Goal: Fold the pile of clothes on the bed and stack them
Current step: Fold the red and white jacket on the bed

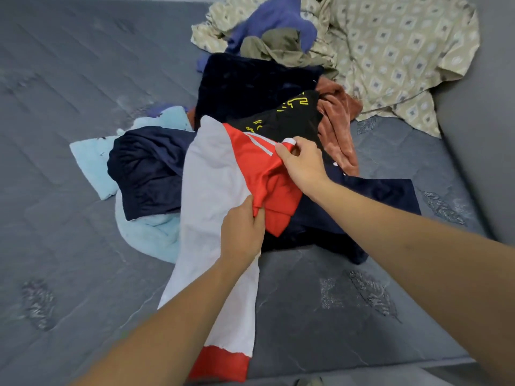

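Note:
A red and white shirt (214, 190) lies stretched across the front of the clothes pile, its white body running toward me and ending in a red hem. My left hand (241, 232) grips a bunch of its red fabric near the middle. My right hand (299, 162) pinches the white-edged tip of its red sleeve. Under and behind it lie a black garment with yellow print (281, 118), dark navy garments (250, 82), a navy piece (145, 168) at the left and a light blue towel (92, 160).
The grey quilted mattress (69, 79) is bare at the left and front. A rust-coloured cloth (338, 126) lies right of the pile. Behind it a patterned beige sheet (398, 48) holds blue (278, 20) and olive (276, 45) garments. A grey wall (485, 135) rises at the right.

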`<state>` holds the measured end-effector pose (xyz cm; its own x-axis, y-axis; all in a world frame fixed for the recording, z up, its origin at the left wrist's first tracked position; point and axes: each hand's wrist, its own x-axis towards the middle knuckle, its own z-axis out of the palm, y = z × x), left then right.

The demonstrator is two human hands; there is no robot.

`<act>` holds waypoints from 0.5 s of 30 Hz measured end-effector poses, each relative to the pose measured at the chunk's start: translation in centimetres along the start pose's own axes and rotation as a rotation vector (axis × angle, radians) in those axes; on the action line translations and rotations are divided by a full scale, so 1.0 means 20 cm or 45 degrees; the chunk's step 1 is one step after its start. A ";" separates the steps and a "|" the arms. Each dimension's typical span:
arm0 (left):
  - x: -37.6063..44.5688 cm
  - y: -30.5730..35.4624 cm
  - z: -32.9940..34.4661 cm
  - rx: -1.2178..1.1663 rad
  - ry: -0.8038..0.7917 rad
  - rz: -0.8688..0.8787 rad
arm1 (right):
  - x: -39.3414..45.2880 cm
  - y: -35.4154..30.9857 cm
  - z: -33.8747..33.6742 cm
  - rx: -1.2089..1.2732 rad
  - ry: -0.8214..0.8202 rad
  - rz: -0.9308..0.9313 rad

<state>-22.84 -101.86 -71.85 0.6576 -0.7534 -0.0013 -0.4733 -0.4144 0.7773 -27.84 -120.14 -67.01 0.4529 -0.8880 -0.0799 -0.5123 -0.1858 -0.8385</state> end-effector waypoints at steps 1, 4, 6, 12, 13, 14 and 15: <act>0.02 -0.03 -0.05 -0.034 0.028 -0.024 | 0.01 -0.04 0.06 -0.007 -0.007 -0.035; 0.10 -0.13 -0.21 -0.102 0.125 -0.103 | 0.04 -0.20 0.27 -0.076 0.001 -0.151; 0.17 -0.23 -0.30 -0.104 0.194 -0.180 | 0.05 -0.29 0.40 -0.074 -0.031 -0.249; 0.36 -0.47 -0.50 0.421 0.154 -0.059 | -0.08 -0.20 0.60 -0.825 -0.208 -0.657; 0.38 -0.50 -0.52 0.527 0.137 0.074 | -0.11 -0.16 0.61 -0.917 -0.162 -0.686; 0.40 -0.52 -0.53 0.605 0.099 0.231 | -0.13 -0.12 0.61 -0.967 -0.108 -0.684; 0.42 -0.54 -0.53 0.662 0.021 0.371 | -0.14 -0.09 0.61 -0.996 -0.049 -0.657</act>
<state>-6.06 -98.26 -73.62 0.4644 -0.8674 0.1786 -0.8579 -0.3906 0.3339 -19.23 -112.16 -71.80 0.7775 -0.6049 0.1718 -0.5800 -0.7954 -0.1757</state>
